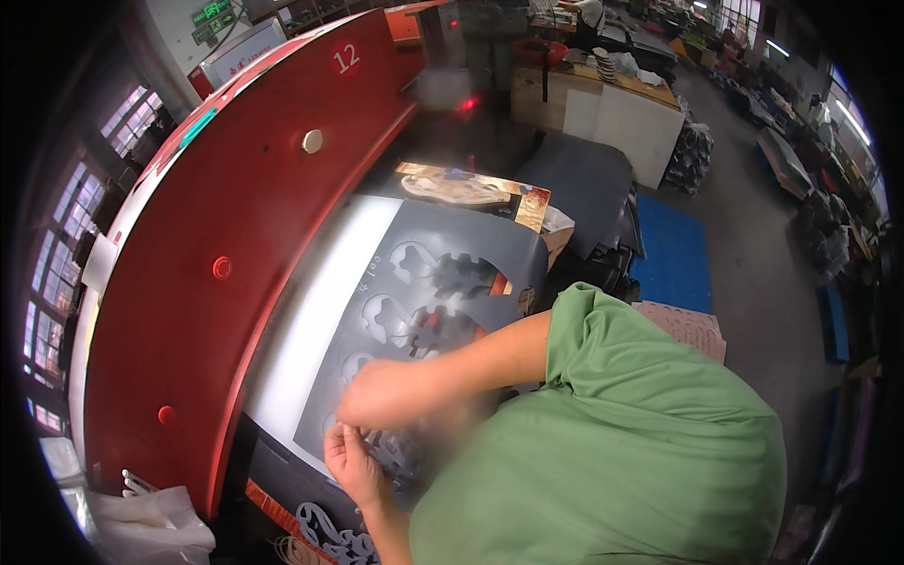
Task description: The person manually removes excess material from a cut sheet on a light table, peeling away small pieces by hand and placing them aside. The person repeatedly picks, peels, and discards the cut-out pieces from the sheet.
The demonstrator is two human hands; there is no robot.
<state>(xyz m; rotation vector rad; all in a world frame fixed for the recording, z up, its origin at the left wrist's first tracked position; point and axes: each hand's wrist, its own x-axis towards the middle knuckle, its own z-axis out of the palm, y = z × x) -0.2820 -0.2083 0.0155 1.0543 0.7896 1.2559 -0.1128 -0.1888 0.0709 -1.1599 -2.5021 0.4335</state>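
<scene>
My right hand (381,394) is over a dark grey sheet (344,400) with rows of curved outlines and openings cut in it. That hand is blurred and its fingers are hidden. Just below it, my left hand (353,463) has thumb and fingers pressed together at the sheet's near-left part; whatever they hold, if anything, I cannot make out. The sheet lies on a smooth white board (330,273). Reddish edges show through some openings. My right forearm crosses over the sheet and hides part of it.
A tall red machine panel (273,188) with round buttons stands along the left. Loose grey cut-out pieces (325,532) lie at the near left, beside a crumpled plastic bag (155,527). Dark sheets (579,184) are stacked beyond, near a blue board (670,250). Another person (591,14) is far back.
</scene>
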